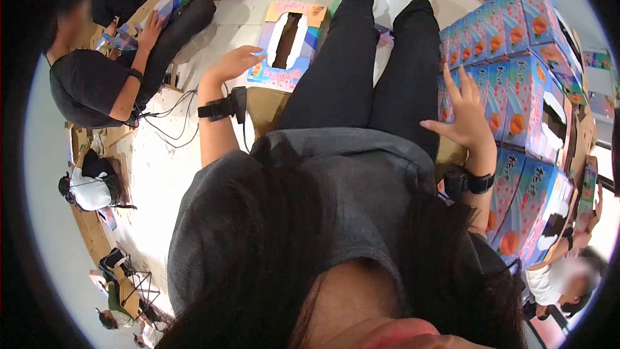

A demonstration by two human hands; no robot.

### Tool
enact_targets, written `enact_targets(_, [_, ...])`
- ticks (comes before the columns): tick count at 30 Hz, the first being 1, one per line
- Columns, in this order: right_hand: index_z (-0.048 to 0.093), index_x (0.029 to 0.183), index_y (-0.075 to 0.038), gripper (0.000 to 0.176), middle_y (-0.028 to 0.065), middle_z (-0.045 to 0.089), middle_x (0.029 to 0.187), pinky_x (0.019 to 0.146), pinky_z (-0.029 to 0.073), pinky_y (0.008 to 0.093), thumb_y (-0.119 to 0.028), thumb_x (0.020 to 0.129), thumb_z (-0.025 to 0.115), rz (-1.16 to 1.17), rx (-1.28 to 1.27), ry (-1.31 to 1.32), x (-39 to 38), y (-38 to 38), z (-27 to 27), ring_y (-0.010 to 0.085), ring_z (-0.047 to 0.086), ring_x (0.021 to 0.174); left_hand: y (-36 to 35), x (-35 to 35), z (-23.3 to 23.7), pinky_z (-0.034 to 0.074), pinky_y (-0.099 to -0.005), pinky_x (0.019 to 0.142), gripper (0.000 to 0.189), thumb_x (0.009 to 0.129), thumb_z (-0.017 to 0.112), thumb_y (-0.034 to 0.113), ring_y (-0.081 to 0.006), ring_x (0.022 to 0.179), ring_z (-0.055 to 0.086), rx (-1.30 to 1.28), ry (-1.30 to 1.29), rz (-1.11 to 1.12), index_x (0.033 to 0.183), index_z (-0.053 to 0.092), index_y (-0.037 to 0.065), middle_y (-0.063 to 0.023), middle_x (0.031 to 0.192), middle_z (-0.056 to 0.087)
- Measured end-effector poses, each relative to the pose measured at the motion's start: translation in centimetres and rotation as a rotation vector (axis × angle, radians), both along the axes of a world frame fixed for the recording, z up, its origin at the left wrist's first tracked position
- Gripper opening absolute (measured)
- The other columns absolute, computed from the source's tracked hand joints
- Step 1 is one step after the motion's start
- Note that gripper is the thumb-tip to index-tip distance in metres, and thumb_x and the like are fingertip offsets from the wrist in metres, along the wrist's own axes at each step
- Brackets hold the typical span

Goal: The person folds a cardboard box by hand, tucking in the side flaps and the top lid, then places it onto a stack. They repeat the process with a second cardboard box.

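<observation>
Holding nothing, my left hand [236,64] loose, my right hand [466,113] spread, both grips released | carton [301,45] just right of my left hand, contact unclear, beside my left leg [332,61] | long axis near-to-far | left hand nearer; right hand near stacked cartons [515,94]

From my remote seat I see my left forearm [218,137] reaching forward, its wrist [210,89] bent so that the left hand [231,64] turns inward with loosely curved fingers. My right hand [464,113] is raised beside the right leg [410,74], fingers fanned forward and thumb pointing inward. Both legs stretch ahead, slightly apart.
</observation>
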State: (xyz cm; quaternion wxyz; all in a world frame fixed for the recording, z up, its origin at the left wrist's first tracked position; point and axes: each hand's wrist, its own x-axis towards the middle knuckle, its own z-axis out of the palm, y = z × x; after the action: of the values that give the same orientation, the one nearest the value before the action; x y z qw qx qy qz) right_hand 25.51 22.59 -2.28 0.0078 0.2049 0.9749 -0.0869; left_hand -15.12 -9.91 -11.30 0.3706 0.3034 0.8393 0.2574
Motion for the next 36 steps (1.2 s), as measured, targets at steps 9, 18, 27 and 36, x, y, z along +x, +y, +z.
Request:
enact_targets(9, [0.000, 0.157, -0.007, 0.141, 0.0403, -0.009, 0.154, 0.116, 0.016, 0.0595, -0.064, 0.059, 0.084, -0.034, -0.460, -0.085, -4.4, 0.3, -6.7, 0.0551, -0.001, 0.145, 2.8, -6.9, -12.7, 0.050, -0.0351, 0.090, 0.043, 0.094, 0.061, 0.037, -0.0250, 0.106, 0.063, -0.137, -0.327, -0.099, 0.119, 0.065, 0.002, -0.0146, 0.126, 0.063])
enact_targets(18, [0.018, 0.157, -0.016, 0.123, 0.0368, -0.005, 0.157, 0.112, 0.024, 0.0625, -0.061, 0.063, 0.082, -0.117, -0.527, -0.129, -8.8, 1.3, -4.6, 0.0584, 0.002, 0.144, 8.1, -4.3, -25.3, 0.043, -0.0469, 0.104, 0.087, 0.082, 0.067, 0.026, -0.0326, 0.130, 0.050, -0.866, 0.361, -0.726, 0.152, 0.022, -0.001, -0.0246, 0.140, 0.049])
enact_targets(27, [0.020, 0.157, -0.015, 0.122, 0.0371, -0.007, 0.156, 0.111, 0.024, 0.0642, -0.065, 0.063, 0.081, -0.109, -0.544, -0.345, -10.7, 2.5, -4.7, 0.0548, -0.001, 0.146, 6.0, -0.6, -34.7, 0.025, -0.0441, 0.113, 0.061, 0.077, 0.075, 0.036, -0.0268, 0.134, 0.039, -0.904, 0.713, -0.675, 0.128, 0.056, 0.010, -0.0093, 0.130, 0.054])
enact_targets(36, [0.026, 0.156, -0.023, 0.116, 0.0347, 0.002, 0.157, 0.109, 0.027, 0.0635, -0.057, 0.061, 0.084, -0.160, -0.525, -0.170, -10.8, 1.5, -5.0, 0.0580, 0.011, 0.143, 5.8, -3.2, -27.4, 0.033, -0.0471, 0.107, 0.069, 0.060, 0.083, 0.042, -0.0324, 0.113, 0.052, -0.312, 0.448, -0.583, 0.110, 0.054, 0.004, -0.0146, 0.109, 0.059])
